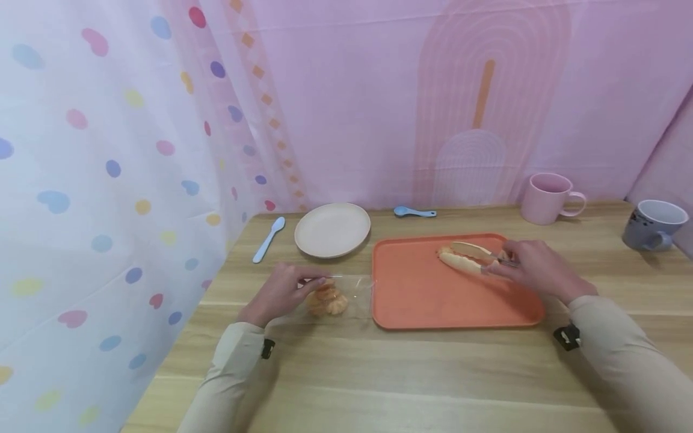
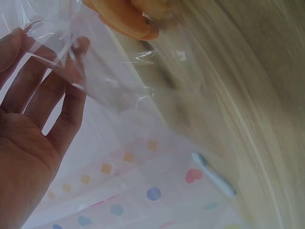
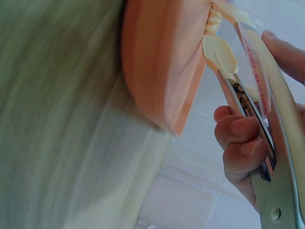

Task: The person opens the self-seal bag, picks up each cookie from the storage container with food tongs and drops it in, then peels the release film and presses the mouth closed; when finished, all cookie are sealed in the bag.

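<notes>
My left hand [image 1: 292, 287] rests at the left end of a clear plastic bag [image 1: 352, 291] that holds a round golden pastry [image 1: 327, 300]. In the left wrist view its fingers [image 2: 47, 81] lie straight with the film [image 2: 119, 90] draped over their tips, below the pastry [image 2: 126, 21]. My right hand [image 1: 527, 267] grips metal tongs [image 3: 271, 181], fingers [image 3: 240, 138] curled round them. The tongs pinch a long bread roll [image 1: 464, 257] on the orange tray [image 1: 422, 288]. A strip with red print [image 3: 252, 57] lies along the roll's wrapping.
A beige plate [image 1: 332, 229] and a blue spoon [image 1: 269, 239] lie behind the bag, and a second blue spoon [image 1: 414, 211] sits by the wall. A pink mug [image 1: 549, 197] and a grey-blue mug [image 1: 652, 224] stand at the back right. A dotted curtain hangs on the left.
</notes>
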`<state>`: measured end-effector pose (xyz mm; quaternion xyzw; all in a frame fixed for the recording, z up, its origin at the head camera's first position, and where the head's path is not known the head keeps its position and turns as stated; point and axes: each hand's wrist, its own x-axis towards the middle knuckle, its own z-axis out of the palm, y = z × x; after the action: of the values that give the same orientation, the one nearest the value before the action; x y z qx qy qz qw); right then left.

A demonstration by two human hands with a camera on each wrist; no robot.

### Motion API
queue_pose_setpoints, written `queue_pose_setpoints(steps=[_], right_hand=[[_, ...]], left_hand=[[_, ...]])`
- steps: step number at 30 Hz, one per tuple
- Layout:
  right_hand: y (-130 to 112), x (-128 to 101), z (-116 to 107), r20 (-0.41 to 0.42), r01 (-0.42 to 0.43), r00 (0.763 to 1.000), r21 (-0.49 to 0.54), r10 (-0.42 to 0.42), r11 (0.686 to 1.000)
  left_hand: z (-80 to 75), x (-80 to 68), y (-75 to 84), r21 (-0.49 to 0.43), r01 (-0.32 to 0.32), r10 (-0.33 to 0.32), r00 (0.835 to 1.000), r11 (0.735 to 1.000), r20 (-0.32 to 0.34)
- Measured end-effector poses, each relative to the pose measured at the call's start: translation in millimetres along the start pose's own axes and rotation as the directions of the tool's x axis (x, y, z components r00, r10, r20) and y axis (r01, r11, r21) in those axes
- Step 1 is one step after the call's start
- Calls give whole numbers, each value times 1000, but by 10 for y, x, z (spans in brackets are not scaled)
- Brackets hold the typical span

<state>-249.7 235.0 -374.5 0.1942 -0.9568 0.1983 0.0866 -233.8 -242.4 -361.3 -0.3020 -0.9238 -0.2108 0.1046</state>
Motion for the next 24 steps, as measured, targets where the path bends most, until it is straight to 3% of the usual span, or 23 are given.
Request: queue_pose_setpoints(steps=[8,13,24], right_hand=[[-69,21,-8,-7,20,1000,-7,-20,1000],[-183,-5,-15,-32,95,995,0,-95,996],[-597,-8,92,-93,274,959,70,-267,959]], left_hand=[[-10,6,8,-12,-5,5,1000,1000,3],[-12,-13,20,-13,-3,3,1000,1000,8],[-2,1,18,-14,-8,8,1000,1000,9]])
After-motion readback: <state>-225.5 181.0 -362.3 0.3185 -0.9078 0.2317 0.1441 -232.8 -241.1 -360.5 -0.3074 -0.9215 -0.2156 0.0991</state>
